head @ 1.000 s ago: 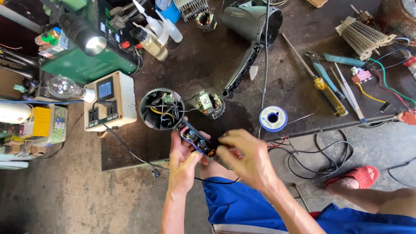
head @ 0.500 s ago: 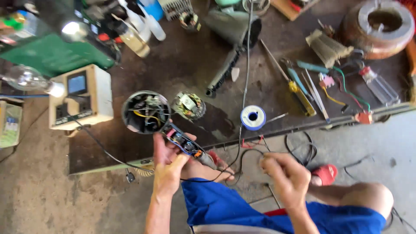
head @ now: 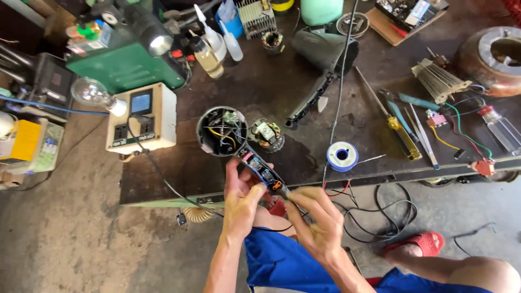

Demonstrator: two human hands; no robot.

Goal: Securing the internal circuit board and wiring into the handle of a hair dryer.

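Device: while both hands close on its handle, the opened black plastic hair dryer half-shell (head: 239, 144) lies with its round barrel just beyond the fingers, on the dark workbench (head: 304, 163).
Inside: yellow and black wires and a small green board fill the round cavity; blue and red parts sit along the narrow handle.
Left hand (head: 241, 192): fingers curled around the handle from the left side, holding it.
Right hand (head: 320, 217): fingers pinched narrow on the handle's lower end, at a small orange piece; what exactly they grip I cannot tell.
Beside the barrel: a small metal motor with copper windings (head: 266, 133), just right of it.
Further right of the hands: a blue spool of shiny solder wire (head: 342, 155).
Left of the hands: a cream boxy socket tester (head: 142, 116) with a clear glass bulb (head: 89, 92).
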